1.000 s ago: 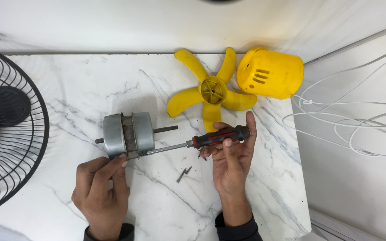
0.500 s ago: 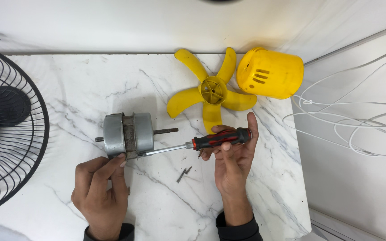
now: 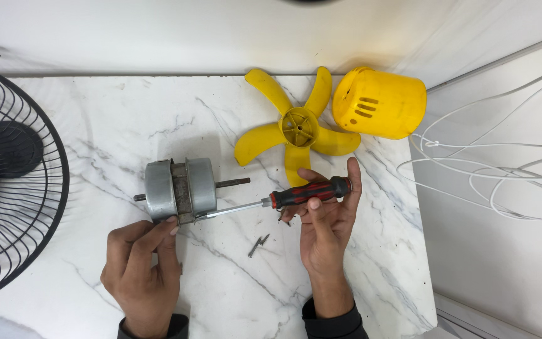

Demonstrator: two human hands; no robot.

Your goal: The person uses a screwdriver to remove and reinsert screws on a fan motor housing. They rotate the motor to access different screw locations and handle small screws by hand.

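Motor: we see the grey fan motor (image 3: 180,189) lying on its side on the marble tabletop (image 3: 95,125), shaft pointing right, a short stub out the left end.
Left hand: our left hand (image 3: 140,267) steadies the motor from below, fingertips pressed on its lower edge near the middle seam; fingers curled, not wrapped around it.
Right hand: our right hand (image 3: 326,216) is closed around the red-and-black handle of the screwdriver (image 3: 271,201), thumb on top.
Tool contact: the screwdriver shaft runs left to the motor's lower right side; the tip looks to be at the housing seam, but we cannot tell whether it sits in a screw head.
Done so far: we judge the fan is already well stripped. The yellow blade (image 3: 299,129) is off the shaft and lies just beyond the motor, the yellow rear cover (image 3: 381,103) lies beside it, and the black wire guard (image 3: 7,169) is well apart at the left edge.
Loose fasteners: two small dark screws (image 3: 258,245) lie on the tabletop between the hands, so some are out.
Left to do: we judge the motor housing is still closed in one piece; the work at its casing is ongoing.
Other: white cable (image 3: 490,169) loops on the surface to the right, off the tabletop.
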